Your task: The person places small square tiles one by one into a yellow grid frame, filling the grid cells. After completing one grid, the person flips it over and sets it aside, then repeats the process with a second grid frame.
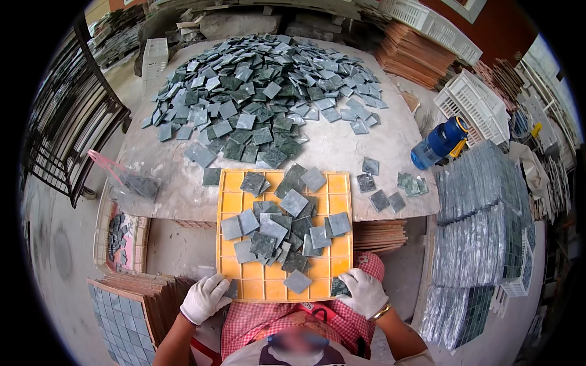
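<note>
A yellow grid tray point(253, 287) with raised ribs lies in front of me, its far part over the table's near edge. Loose square stone tiles point(297, 282) in grey and dark green are heaped on its middle, overlapping at odd angles. In a white glove, my left hand point(206, 299) is closed on the tray's near left corner, beside a grey tile point(231, 289). My right hand point(364, 294), also gloved, grips the near right corner. Its fingertips touch a dark green tile point(339, 287) there. The undersides of both grips are hidden.
A large pile of tiles point(256, 91) covers the far part of the table point(400, 140). To the right are a blue bottle point(438, 143), white crates point(473, 104) and stacked tile sheets point(482, 232). Backing boards point(149, 293) stand at lower left, and a metal rack point(73, 116) at far left.
</note>
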`<action>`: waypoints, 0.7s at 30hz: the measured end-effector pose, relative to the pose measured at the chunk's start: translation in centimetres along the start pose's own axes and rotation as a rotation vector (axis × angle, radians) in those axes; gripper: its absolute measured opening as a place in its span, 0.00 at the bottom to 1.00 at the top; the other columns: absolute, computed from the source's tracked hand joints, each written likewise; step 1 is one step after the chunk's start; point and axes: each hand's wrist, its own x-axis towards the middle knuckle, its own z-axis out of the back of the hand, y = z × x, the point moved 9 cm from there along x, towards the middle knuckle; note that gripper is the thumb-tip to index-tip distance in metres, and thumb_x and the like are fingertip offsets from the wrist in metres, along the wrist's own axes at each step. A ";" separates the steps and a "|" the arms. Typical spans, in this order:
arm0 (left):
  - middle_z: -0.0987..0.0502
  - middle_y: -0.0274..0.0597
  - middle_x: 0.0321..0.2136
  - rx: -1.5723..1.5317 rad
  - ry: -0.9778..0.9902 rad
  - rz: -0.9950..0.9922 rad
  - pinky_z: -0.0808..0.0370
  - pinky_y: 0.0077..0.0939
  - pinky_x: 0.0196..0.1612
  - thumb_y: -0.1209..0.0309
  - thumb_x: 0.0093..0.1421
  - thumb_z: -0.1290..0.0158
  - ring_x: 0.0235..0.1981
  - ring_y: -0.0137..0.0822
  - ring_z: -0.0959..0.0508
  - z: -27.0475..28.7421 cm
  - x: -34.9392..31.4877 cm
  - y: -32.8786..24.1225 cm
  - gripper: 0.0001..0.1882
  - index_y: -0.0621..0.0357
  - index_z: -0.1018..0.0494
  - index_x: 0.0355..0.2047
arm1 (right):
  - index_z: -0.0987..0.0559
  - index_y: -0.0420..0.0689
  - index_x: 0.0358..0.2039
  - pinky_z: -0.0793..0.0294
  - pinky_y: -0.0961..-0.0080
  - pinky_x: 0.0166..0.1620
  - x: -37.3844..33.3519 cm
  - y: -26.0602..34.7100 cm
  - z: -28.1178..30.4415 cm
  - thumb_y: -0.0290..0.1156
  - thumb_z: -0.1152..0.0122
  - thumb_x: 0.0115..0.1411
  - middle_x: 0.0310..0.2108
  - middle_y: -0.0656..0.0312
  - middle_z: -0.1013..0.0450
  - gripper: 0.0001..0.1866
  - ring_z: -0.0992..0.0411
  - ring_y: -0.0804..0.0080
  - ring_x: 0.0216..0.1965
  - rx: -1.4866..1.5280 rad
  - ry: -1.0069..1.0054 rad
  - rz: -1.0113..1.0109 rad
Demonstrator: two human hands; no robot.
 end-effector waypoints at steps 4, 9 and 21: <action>0.27 0.44 0.40 -0.072 -0.066 -0.045 0.24 0.37 0.35 0.66 0.43 0.37 0.34 0.46 0.23 0.3 -0.1 0.2 0.24 0.58 0.28 0.42 | 0.27 0.47 0.45 0.26 0.67 0.40 -0.6 -0.7 0.3 0.41 0.30 0.45 0.40 0.61 0.33 0.26 0.28 0.62 0.39 -0.077 0.019 -0.027; 0.25 0.44 0.35 -0.200 -0.131 -0.065 0.24 0.38 0.34 0.68 0.47 0.38 0.32 0.47 0.23 1.2 0.3 0.2 0.17 0.59 0.26 0.37 | 0.25 0.46 0.45 0.26 0.68 0.44 -0.5 -1.0 -0.7 0.41 0.30 0.45 0.40 0.61 0.32 0.27 0.28 0.63 0.42 -0.033 0.110 -0.123; 0.23 0.48 0.27 -0.583 -0.272 0.340 0.26 0.33 0.34 0.74 0.56 0.46 0.28 0.45 0.22 0.2 1.7 6.6 0.05 0.61 0.24 0.33 | 0.25 0.48 0.45 0.24 0.69 0.36 0.4 -0.1 0.8 0.40 0.32 0.46 0.37 0.62 0.29 0.24 0.26 0.64 0.35 0.066 -0.002 0.064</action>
